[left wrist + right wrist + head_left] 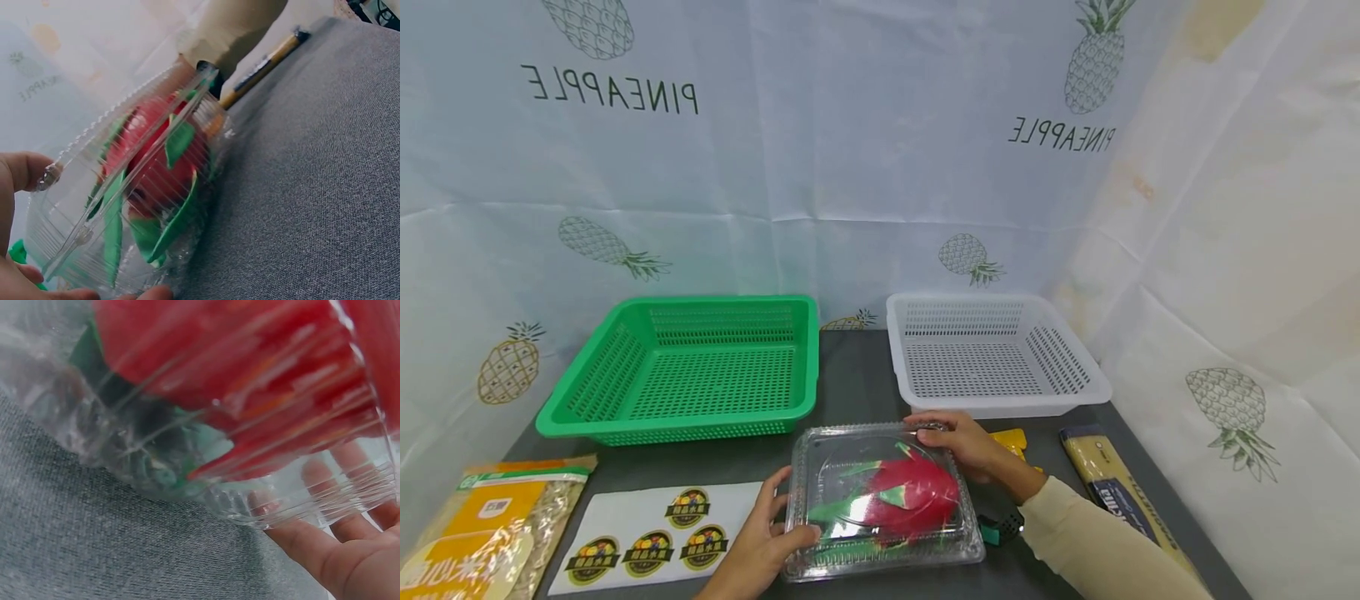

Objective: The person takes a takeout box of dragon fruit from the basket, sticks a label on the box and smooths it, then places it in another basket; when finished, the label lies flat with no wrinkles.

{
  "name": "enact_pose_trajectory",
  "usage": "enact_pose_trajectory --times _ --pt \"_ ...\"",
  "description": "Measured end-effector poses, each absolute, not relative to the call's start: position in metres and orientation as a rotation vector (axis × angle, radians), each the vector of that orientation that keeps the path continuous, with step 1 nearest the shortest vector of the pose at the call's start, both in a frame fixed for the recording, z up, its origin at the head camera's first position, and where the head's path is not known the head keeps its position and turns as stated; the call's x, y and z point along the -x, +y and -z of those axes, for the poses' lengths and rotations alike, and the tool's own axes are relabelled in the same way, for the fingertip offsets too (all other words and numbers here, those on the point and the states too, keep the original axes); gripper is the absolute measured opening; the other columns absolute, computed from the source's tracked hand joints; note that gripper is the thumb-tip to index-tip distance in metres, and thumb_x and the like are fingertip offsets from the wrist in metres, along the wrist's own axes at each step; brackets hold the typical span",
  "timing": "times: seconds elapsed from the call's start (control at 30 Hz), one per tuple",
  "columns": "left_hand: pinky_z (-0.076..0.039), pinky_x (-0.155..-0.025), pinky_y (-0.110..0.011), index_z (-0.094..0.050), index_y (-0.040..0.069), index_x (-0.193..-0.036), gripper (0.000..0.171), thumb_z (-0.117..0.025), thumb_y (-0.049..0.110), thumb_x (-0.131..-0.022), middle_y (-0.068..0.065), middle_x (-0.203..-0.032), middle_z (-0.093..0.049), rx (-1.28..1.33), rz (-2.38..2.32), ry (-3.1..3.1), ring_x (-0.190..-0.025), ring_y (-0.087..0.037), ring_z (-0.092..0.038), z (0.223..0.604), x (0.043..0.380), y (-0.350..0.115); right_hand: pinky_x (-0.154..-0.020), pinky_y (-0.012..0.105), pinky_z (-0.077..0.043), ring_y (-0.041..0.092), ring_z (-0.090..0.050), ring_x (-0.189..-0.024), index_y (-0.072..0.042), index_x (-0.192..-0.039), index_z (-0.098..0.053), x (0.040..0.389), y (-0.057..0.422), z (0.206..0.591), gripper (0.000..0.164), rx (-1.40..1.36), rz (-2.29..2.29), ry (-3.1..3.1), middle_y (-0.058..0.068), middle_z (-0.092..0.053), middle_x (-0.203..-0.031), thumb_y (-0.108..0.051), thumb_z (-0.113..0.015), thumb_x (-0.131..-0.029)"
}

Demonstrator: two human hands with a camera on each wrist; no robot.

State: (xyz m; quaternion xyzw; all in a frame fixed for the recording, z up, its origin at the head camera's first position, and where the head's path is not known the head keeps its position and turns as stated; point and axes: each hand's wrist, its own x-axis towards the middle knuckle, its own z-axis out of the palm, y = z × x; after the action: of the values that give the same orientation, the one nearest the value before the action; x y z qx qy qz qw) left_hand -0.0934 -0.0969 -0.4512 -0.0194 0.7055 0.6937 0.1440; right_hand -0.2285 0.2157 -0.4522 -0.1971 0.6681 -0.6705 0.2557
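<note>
Both hands hold a clear plastic clamshell box [820, 467], its lid down, with a red dragon fruit [921, 492] with green-tipped scales inside. My left hand [762, 537] grips the left side, thumb over the lid's edge and fingers along the side, some of them under the box in the left wrist view. At the far right corner, my right hand [958, 442] grips the box with its thumb over the rim. The right wrist view shows several fingers through the clear wall, below the dragon fruit [231, 369]. The box tilts in the left wrist view.
Behind stand a green basket [801, 421] and a white basket [1000, 408]. A sheet of round fruit stickers [730, 500] lies to the left, beside a bag of grains [497, 521]. On the right lie a spaghetti pack [1112, 479] and a yellow item [1011, 439].
</note>
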Motion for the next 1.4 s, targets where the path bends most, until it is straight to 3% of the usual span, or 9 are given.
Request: enact_pose_trajectory --times 0.23,0.7,1.1,1.4 --pt "-0.051 -0.072 -0.05 -0.013 0.002 -0.15 0.084 -0.067 0.019 -0.089 -0.042 -0.139 -0.027 0.156 -1.971 2.119 -0.107 -0.044 -0.055 0.445 0.09 -0.101 -0.081 0.049 -0.051 0.034 -0.062 -0.105 0.008 -0.133 -0.052 0.231 0.215 0.451 0.04 0.528 1.813 1.816 0.02 -0.057 -0.127 -0.011 -0.056 -0.098" --pt "-0.053 -0.074 -0.046 -0.015 0.0 -0.15 0.078 -0.064 0.007 -0.09 -0.035 -0.14 -0.035 0.158 -2.154 2.123 -0.111 -0.039 -0.056 0.424 0.084 -0.113 -0.082 0.048 -0.051 0.035 -0.062 -0.106 0.007 -0.134 -0.053 0.229 0.218 0.449 0.042 0.526 1.803 1.821 0.02 -0.057 -0.127 -0.015 -0.057 -0.098" --pt "-0.052 -0.078 -0.036 -0.02 0.008 -0.148 0.07 -0.062 0.002 -0.092 -0.027 -0.14 -0.039 0.068 -2.241 2.213 -0.116 -0.042 -0.051 0.41 0.081 -0.128 -0.08 0.05 -0.051 0.037 -0.061 -0.106 0.005 -0.134 -0.053 0.228 0.219 0.451 0.041 0.556 1.789 1.819 0.022 -0.055 -0.128 -0.015 -0.056 -0.098" --pt "-0.05 -0.08 -0.029 -0.021 0.005 -0.148 0.07 -0.062 -0.002 -0.091 -0.023 -0.139 -0.04 -0.13 -2.259 2.376 -0.107 -0.011 -0.057 0.407 0.082 -0.139 -0.081 0.05 -0.051 0.035 -0.062 -0.105 0.008 -0.134 -0.051 0.229 0.219 0.454 0.042 0.571 1.799 1.825 0.021 -0.058 -0.125 -0.014 -0.055 -0.099"
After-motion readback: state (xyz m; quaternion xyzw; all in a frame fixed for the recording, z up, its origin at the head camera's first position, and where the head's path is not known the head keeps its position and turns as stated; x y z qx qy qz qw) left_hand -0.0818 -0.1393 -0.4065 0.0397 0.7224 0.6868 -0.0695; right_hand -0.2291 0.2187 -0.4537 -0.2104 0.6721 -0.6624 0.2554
